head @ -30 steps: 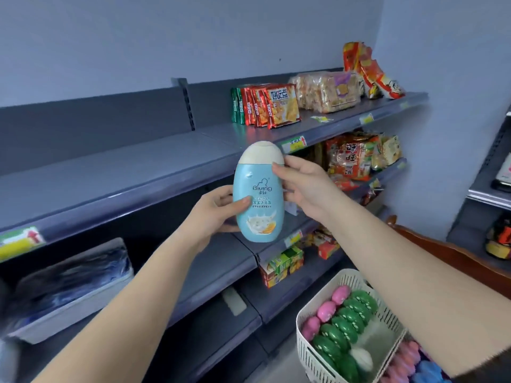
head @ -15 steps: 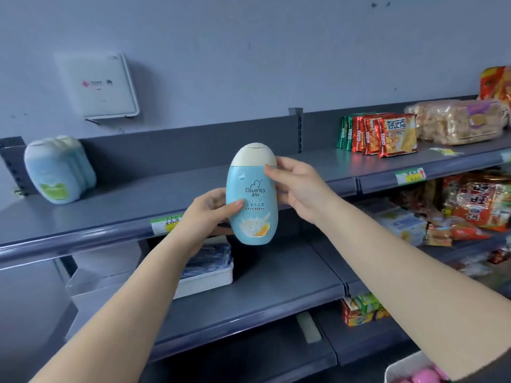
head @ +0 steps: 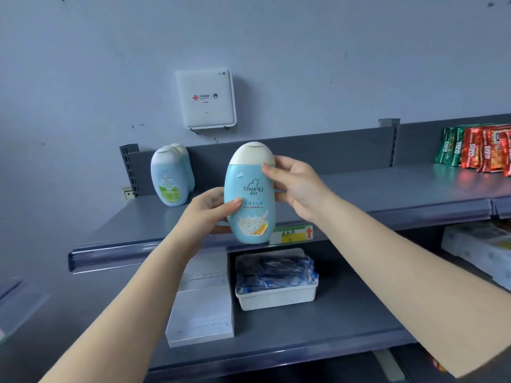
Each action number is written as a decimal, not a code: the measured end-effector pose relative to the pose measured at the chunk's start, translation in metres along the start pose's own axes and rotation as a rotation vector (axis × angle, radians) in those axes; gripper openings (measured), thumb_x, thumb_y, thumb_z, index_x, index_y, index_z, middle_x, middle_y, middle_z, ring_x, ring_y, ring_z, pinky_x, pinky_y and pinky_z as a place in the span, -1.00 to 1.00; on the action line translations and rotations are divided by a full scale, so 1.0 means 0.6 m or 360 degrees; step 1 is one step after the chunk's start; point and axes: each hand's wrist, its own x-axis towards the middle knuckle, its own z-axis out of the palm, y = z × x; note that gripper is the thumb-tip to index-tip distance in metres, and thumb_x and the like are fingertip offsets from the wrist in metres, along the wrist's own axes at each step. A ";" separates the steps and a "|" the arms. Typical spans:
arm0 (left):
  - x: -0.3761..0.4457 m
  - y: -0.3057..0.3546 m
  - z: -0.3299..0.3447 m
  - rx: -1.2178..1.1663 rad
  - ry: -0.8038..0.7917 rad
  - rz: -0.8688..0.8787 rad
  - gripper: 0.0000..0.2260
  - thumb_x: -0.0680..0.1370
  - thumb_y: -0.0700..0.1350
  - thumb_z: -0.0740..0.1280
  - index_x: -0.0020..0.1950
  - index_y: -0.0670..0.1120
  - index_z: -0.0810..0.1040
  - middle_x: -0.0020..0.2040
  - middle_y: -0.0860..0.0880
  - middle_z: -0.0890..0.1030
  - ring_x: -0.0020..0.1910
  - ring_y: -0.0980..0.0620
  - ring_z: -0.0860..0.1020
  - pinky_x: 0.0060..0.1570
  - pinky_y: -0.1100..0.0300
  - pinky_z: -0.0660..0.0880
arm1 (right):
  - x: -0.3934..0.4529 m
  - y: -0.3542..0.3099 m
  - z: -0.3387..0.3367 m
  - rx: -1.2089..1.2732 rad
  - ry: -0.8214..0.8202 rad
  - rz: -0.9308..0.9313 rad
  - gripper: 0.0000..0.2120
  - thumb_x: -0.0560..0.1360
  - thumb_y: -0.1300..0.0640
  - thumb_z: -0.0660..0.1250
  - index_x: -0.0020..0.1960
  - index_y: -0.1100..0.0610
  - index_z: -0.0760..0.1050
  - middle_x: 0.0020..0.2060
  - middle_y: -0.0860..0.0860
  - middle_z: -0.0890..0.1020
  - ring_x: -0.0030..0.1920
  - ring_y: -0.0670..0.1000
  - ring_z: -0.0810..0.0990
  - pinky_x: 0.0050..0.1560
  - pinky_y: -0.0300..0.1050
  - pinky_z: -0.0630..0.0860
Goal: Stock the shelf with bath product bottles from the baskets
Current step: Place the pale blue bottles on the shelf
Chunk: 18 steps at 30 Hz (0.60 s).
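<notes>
A light-blue oval bath bottle with a cream cap is held upright in front of the top grey shelf. My left hand grips its lower left side, thumb across the label. My right hand holds its upper right side near the cap. A short row of similar blue bottles with green labels stands at the shelf's far left end, against the back panel. The baskets are out of view.
Red and green snack packets stand at the right of the top shelf. On the shelf below sit a white basket of blue packets, a white box and more boxes at right. A white router hangs on the wall.
The view has swung left and up: the baskets dropped out of sight and the shelf's left end with the standing bottles came in. Both hands kept hold of the bottle.
</notes>
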 end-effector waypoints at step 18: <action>0.069 -0.088 -0.278 0.0018 0.0166 0.0012 -0.79 0.51 -0.16 0.37 0.14 -0.07 0.56 0.04 -0.07 0.66 -0.02 0.04 0.65 -0.20 0.23 0.59 | 0.174 0.106 0.230 -0.0385 -0.0081 -0.0131 -0.71 0.48 0.27 0.36 0.16 0.05 0.49 0.03 0.06 0.63 0.14 0.11 0.59 0.15 0.13 0.54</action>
